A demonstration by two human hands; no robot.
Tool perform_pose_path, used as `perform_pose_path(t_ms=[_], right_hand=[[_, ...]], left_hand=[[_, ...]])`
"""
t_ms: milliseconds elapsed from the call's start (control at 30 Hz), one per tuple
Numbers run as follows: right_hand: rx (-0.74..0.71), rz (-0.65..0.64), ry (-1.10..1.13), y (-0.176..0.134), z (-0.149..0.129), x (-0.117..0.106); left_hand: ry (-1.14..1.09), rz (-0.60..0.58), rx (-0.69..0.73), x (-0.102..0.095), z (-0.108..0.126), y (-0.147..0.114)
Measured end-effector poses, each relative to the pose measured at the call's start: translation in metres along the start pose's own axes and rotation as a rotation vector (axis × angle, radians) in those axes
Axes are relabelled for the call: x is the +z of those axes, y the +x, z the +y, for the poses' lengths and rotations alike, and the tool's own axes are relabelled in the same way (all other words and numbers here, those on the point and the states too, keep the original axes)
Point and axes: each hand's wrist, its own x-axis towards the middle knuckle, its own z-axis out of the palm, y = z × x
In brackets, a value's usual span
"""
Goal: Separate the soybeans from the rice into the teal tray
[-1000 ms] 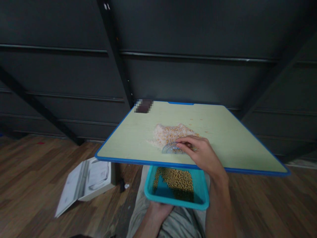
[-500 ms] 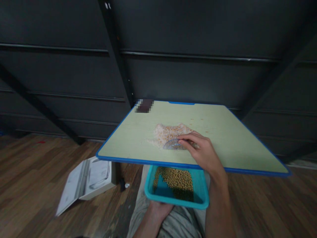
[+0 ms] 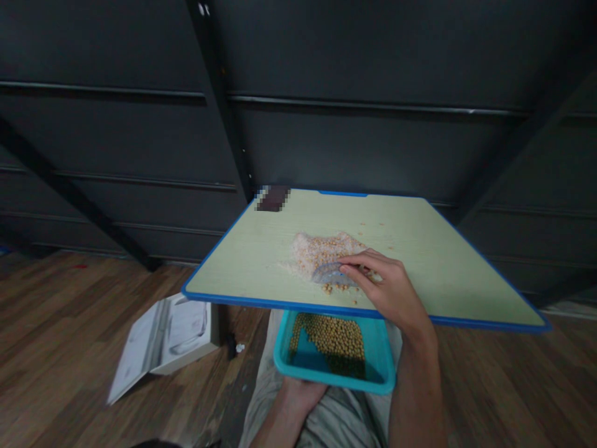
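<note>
Wall (image 3: 382,56): dark ribbed panels across the background.
Floor (image 3: 60,330): brown wood planks.
Surface (image 3: 457,274): pale green top with blue edging.
Box (image 3: 212,322): white, lid folded open, on the floor to the left.
Tray (image 3: 334,382): turquoise, above the lap (image 3: 336,423), just below the surface's near edge. Holds tan beans (image 3: 342,333) and a dark green patch, contents unclear. Probably light and fairly stiff; support from beneath or by the rim and keep level, as the load may slide.
Pile (image 3: 321,247): pale grains mixed with tan beans, on the middle of the surface. Likely loose and dry, prone to scatter; better pushed than gripped.
Right hand (image 3: 345,267): thumb and fingertips pinch the protractor (image 3: 328,272) at its right part.
Left hand (image 3: 303,391): under the tray's near side; fingers hidden, grip cannot be told.
Protractor: clear, half-round, at the pile's near side; exact tilt unclear. Probably thin, light, somewhat springy and smooth; pinch firmly near the curved edge without bending.
Loose beans (image 3: 342,287): several on the surface, between protractor and near edge. Likely hard, light and quick to roll.
</note>
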Motion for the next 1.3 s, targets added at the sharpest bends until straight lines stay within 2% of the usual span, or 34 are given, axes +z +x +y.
perform_pose_path(t_ms=[100,267,567,700,967,1167,1300], right_hand=[[0.004,-0.023,0.005,0.001,-0.001,0.000],[-0.008,-0.056,0.007,0.002,0.000,0.002],[0.014,-0.098,0.029,0.000,-0.001,0.002],[0.027,-0.098,0.048,0.000,-0.002,0.001],[0.038,-0.134,0.078,-0.002,-0.002,-0.001],[0.028,-0.151,0.103,-0.003,-0.004,0.000],[0.047,-0.170,0.116,-0.004,-0.003,0.001]], left_hand=[[-0.080,-0.002,-0.010,0.008,0.001,-0.001],[-0.085,0.033,0.008,0.016,0.000,-0.001],[-0.097,0.013,-0.012,0.003,-0.001,0.001],[-0.092,0.034,-0.004,0.005,-0.001,-0.001],[-0.089,0.298,0.096,0.025,0.001,0.004],[-0.093,0.265,0.059,0.024,0.001,0.001],[0.077,0.224,0.053,0.025,0.000,0.001]])
